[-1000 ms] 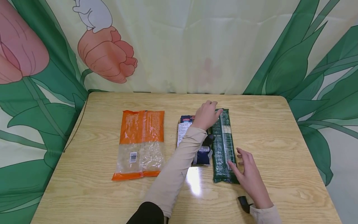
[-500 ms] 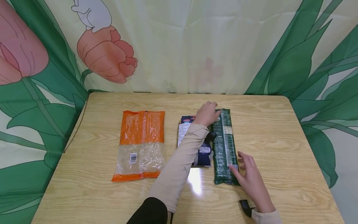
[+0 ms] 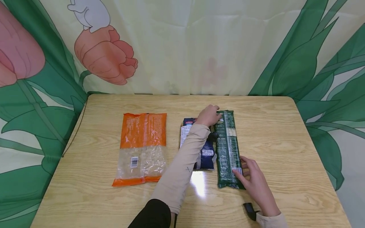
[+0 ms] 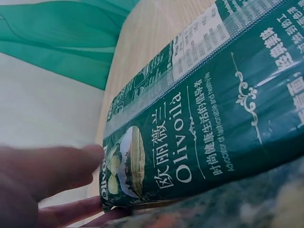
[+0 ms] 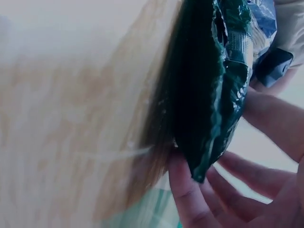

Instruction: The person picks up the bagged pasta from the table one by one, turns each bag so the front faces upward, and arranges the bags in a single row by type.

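Note:
A long green Olivoila pasta packet [image 3: 227, 148] lies on the table, right of the middle. Across it from the left reaches my left hand [image 3: 208, 116], at the packet's far end; in the left wrist view its thumb [image 4: 90, 159] is over the corner and fingers go under the edge. My right hand [image 3: 254, 177] holds the near right side, thumb on top, fingers [image 5: 187, 190] round the edge in the right wrist view. Just left lies a dark blue Agnesi packet [image 3: 206, 158], partly hidden by my left forearm.
A large orange and clear bag [image 3: 144, 148] with a barcode lies flat at the left of the wooden table [image 3: 285, 136]. Behind the table hangs a curtain [image 3: 176, 47] printed with flowers.
My right hand's fingers have closed in on the green packet's right edge; earlier they stood apart from it. My left hand stays at the far end, and the head view has shifted slightly.

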A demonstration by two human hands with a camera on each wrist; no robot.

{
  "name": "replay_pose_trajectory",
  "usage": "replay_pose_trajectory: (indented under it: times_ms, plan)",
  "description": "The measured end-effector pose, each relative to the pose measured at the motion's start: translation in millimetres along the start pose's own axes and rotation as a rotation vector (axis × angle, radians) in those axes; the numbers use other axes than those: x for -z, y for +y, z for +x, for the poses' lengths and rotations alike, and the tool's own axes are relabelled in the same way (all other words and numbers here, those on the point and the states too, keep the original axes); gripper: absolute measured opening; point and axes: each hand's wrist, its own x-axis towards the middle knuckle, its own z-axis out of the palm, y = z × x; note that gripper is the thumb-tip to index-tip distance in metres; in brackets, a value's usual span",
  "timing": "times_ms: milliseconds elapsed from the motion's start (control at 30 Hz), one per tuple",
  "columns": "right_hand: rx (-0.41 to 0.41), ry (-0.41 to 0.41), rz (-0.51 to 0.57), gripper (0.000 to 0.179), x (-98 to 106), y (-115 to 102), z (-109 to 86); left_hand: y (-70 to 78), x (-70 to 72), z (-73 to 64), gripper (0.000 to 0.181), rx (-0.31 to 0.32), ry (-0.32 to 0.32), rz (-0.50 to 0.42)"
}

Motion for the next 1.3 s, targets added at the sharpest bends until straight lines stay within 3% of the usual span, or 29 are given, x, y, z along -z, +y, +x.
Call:
replay_pose_trajectory:
  times_ms: [167, 400, 633, 1000, 1300]
  plan:
    - [-0.077, -0.039, 0.025, 0.06, 2.2, -4.6, 2.0, -3.4, -0.7, 2.2, 0.04, 0.003, -0.004, -0.047]
    - [-0.109, -0.027, 0.05, 0.058, 3.4, -7.8, 4.7, -3.9, 0.4, 2.7, 0.038, 0.037, 0.047, -0.156]
    - [-0.236, -0.024, 0.048, 0.055, 3.2, -7.4, 4.4, -5.9, -2.8, 1.9, 0.037, 0.021, 0.041, -0.221]
    - [-0.194, -0.012, 0.086, 0.045, 9.0, -4.1, 0.3, -5.1, -5.7, 1.5, 0.026, 0.013, 0.108, -0.344]
    - [-0.192, -0.052, 0.306, 0.044, 10.2, 1.0, 3.3, -19.4, -0.2, 1.8, 0.012, -0.02, 0.145, -0.464]
